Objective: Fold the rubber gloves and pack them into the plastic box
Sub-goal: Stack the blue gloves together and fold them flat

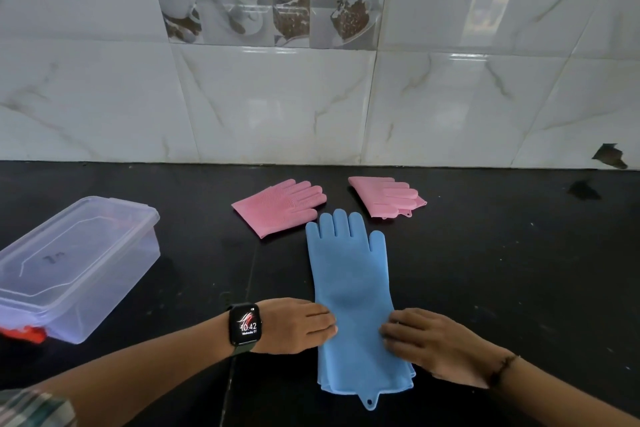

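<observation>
A blue rubber glove (353, 291) lies flat and full length on the black counter, fingers pointing to the wall. A second blue layer shows under its cuff. My left hand (298, 326), with a watch on the wrist, rests its fingertips on the glove's left edge near the cuff. My right hand (433, 347) presses flat on the right edge of the cuff. Two pink gloves lie folded farther back: one (280, 206) on the left, one (388, 196) on the right. The clear plastic box (76, 267) stands at the left with its lid on.
The black counter (519, 270) ends at a white marble-tiled wall (277, 107) behind the gloves. A red object (26, 334) shows at the box's near corner. A damaged spot (609, 156) marks the wall's base at the right.
</observation>
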Demonstrator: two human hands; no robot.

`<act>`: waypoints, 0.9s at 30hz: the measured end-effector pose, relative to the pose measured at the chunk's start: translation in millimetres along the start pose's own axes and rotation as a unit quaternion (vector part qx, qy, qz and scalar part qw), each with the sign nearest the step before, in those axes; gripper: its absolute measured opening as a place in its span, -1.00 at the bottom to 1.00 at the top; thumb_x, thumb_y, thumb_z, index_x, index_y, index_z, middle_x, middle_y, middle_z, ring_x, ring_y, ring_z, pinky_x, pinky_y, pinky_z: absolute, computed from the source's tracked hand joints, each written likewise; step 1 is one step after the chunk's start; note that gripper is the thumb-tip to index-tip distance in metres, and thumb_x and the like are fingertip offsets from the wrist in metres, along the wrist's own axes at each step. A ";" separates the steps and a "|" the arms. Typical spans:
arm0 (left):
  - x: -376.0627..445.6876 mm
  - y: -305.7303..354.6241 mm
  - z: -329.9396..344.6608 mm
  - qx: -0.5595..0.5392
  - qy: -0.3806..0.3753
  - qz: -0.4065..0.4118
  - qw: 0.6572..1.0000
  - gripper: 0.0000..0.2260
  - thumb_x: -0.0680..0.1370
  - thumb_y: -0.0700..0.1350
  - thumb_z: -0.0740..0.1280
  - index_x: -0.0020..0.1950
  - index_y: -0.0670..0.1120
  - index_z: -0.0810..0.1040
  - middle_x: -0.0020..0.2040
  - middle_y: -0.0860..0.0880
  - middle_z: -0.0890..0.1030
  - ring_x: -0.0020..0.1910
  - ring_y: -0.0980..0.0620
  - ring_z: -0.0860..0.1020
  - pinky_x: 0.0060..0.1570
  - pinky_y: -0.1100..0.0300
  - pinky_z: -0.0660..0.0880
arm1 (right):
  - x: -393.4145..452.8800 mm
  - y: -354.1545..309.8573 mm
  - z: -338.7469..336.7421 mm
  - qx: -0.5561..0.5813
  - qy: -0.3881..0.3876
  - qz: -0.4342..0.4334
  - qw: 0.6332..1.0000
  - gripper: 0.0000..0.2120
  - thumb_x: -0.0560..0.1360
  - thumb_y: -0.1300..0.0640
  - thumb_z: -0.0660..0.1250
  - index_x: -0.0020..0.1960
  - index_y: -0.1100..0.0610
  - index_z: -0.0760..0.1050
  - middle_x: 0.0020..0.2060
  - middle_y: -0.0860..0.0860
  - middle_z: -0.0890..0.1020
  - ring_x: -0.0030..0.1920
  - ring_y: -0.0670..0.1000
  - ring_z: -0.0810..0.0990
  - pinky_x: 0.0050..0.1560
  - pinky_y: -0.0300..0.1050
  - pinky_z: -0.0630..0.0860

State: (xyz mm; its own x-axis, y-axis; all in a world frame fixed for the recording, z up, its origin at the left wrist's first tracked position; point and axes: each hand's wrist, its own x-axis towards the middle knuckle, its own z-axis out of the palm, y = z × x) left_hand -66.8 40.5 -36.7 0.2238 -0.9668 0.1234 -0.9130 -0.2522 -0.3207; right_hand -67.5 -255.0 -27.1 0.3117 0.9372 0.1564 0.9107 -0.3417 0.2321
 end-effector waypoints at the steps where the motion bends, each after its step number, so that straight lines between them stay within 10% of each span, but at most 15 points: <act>1: 1.5 0.2 -1.6 -0.008 0.007 -0.023 1.000 -0.76 0.45 -0.11 0.35 0.10 -0.06 0.64 0.02 0.04 0.69 0.00 0.11 0.64 0.08 0.30 0.56 | 1.6 -3.7 0.4 0.055 0.014 0.044 0.997 -0.81 0.46 0.15 0.22 -0.05 0.01 0.59 -0.01 -0.09 0.67 0.05 -0.06 0.62 0.12 -0.22 0.54; 8: 4.2 14.5 -4.5 -0.254 0.010 -0.260 0.932 -0.66 0.48 -0.01 0.22 0.13 -0.18 0.54 0.08 -0.11 0.62 0.08 -0.05 0.57 0.10 0.12 0.54 | 30.5 -13.4 6.9 0.398 0.160 0.456 0.780 -0.81 0.51 0.27 0.23 -0.20 0.06 0.53 -0.34 0.01 0.60 -0.37 -0.16 0.49 -0.33 -0.32 0.39; 12: 26.5 9.5 -13.1 -0.450 0.105 -0.532 0.710 -0.78 0.57 -0.13 0.24 0.04 -0.27 0.57 -0.04 -0.23 0.65 -0.08 -0.18 0.62 -0.05 0.02 0.55 | 47.0 2.3 11.9 0.411 0.120 0.556 0.713 -0.85 0.51 0.23 0.21 -0.22 0.16 0.46 -0.35 0.02 0.52 -0.38 -0.10 0.42 -0.37 -0.28 0.36; 15: 34.8 -3.4 -14.6 -0.566 0.090 -0.624 0.531 -0.83 0.57 -0.12 0.25 -0.06 -0.20 0.56 -0.04 -0.11 0.63 -0.11 -0.06 0.63 -0.06 0.14 0.58 | 54.6 13.7 11.3 0.431 0.061 0.577 0.691 -0.79 0.50 0.22 0.26 0.13 0.12 0.41 -0.24 -0.01 0.56 -0.33 -0.12 0.50 -0.37 -0.37 0.41; 17: 37.4 -7.3 -16.5 -0.577 0.072 -0.652 0.487 -0.95 0.55 -0.16 0.27 -0.06 -0.13 0.48 -0.04 -0.08 0.58 -0.21 0.03 0.58 -0.14 0.19 0.59 | 58.0 19.3 12.3 0.426 0.029 0.578 0.695 -0.60 0.48 0.23 0.29 0.28 0.11 0.27 -0.36 0.00 0.51 -0.43 -0.12 0.45 -0.42 -0.34 0.38; 20: 40.1 -5.5 -12.1 -0.533 0.063 -0.652 0.535 -0.71 0.51 -0.22 0.30 0.12 0.01 0.25 -0.06 -0.05 0.52 -0.26 0.02 0.56 -0.29 0.23 0.57 | 61.6 22.6 13.4 0.361 -0.010 0.572 0.736 -0.48 0.46 0.17 0.32 0.34 0.06 0.17 -0.30 0.01 0.52 -0.37 -0.08 0.51 -0.33 -0.24 0.52; 24: 43.3 -5.9 -0.3 -0.191 -0.009 -0.562 0.805 -0.56 0.48 -0.22 0.25 0.34 -0.01 0.25 0.27 -0.09 0.35 0.14 -0.10 0.46 0.10 0.06 0.48 | 53.5 23.2 17.4 0.160 -0.027 0.495 0.854 -0.46 0.47 0.02 0.31 0.37 0.00 0.17 0.24 0.02 0.44 0.18 0.01 0.47 0.13 -0.11 0.52; 27: 37.9 -13.4 2.9 -0.003 -0.025 -0.344 0.939 -0.76 0.47 -0.21 0.29 0.13 -0.06 0.51 0.26 -0.07 0.49 0.26 -0.07 0.46 0.27 0.07 0.41 | 42.2 23.2 11.2 0.005 -0.031 0.301 0.953 -0.55 0.38 0.06 0.41 0.24 0.03 0.39 0.20 0.03 0.50 0.17 0.05 0.50 0.14 -0.08 0.52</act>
State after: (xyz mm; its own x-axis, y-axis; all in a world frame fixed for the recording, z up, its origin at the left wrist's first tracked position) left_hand -45.1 7.1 -30.4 0.7768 -0.5754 0.2559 -0.5482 -0.8179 -0.1750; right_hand -30.2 -222.6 -25.9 0.7942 0.5735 0.2007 0.5635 -0.8188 0.1099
